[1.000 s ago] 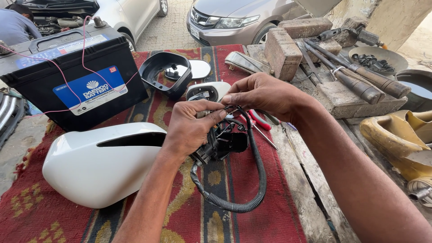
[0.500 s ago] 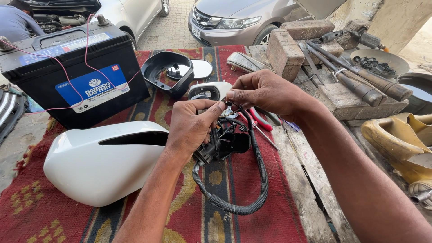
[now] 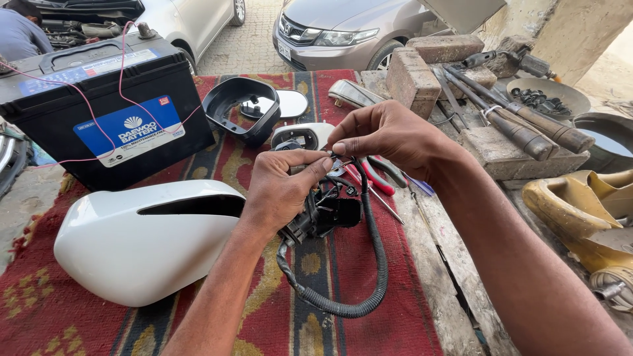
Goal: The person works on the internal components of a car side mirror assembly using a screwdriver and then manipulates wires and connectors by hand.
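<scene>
Item: black motor block (image 3: 326,217) with thin wires (image 3: 339,173) and a ribbed black cable (image 3: 369,264), held above the red patterned rug (image 3: 369,329) on the surface. We note our left hand (image 3: 280,194) cupped around the block from the left, thumb and forefinger pressed together on the wires at its top. Our right hand (image 3: 389,135) comes in from the right, its grip pinching the same wires just beside the left thumb, so the fingertips of both hands nearly touch. The cable loops down from the block onto the rug and curls back up. To the left lies a white mirror cover (image 3: 145,244), close to the left forearm. Behind it stands a black car battery (image 3: 109,109) with pink wires (image 3: 122,72) draped over it. Between battery and hands we list a black mirror frame (image 3: 241,109) and a white mirror base (image 3: 303,136). Red-handled pliers (image 3: 372,178) lie under the right hand. Further right: bricks (image 3: 422,69), wooden-handled hammers (image 3: 527,128), a yellow moulded part (image 3: 580,204). Two parked cars (image 3: 343,26) stand beyond the surface.
</scene>
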